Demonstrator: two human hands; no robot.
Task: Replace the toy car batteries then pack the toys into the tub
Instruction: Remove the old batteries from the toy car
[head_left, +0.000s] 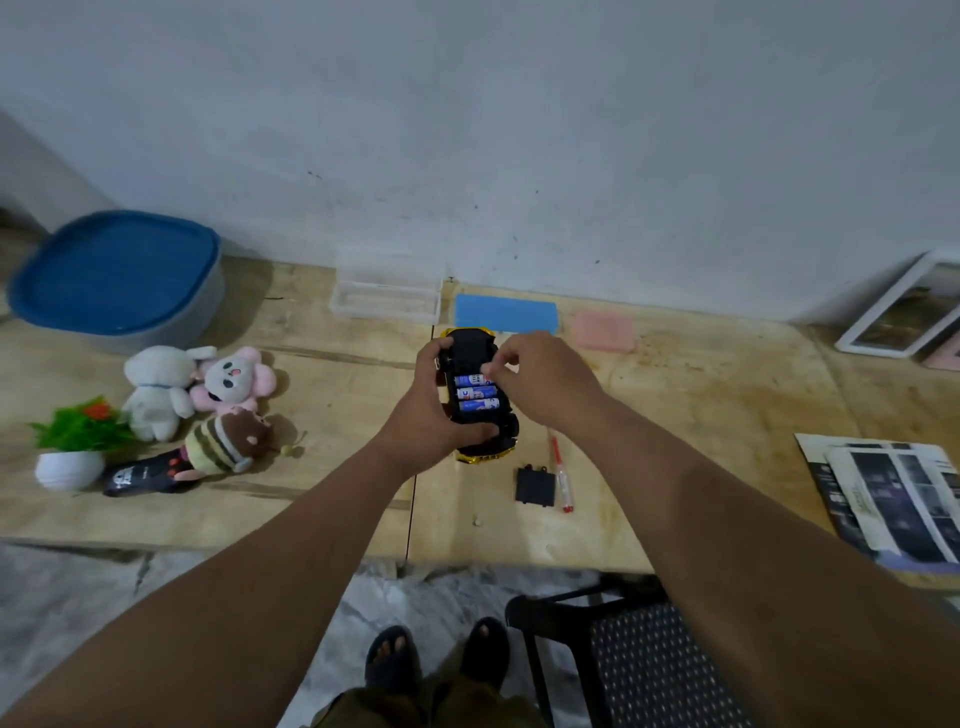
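Both hands meet above the wooden tabletop: left hand clamps the upturned yellow-and-black toy car; right hand pinches the top blue battery. Seat it squarely, polarity matched.

Toy car at table centre, plush toys left, tub behind them, battery cover before the car

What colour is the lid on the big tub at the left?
The lid is dark blue, on a pale grey tub; seen in the head view.
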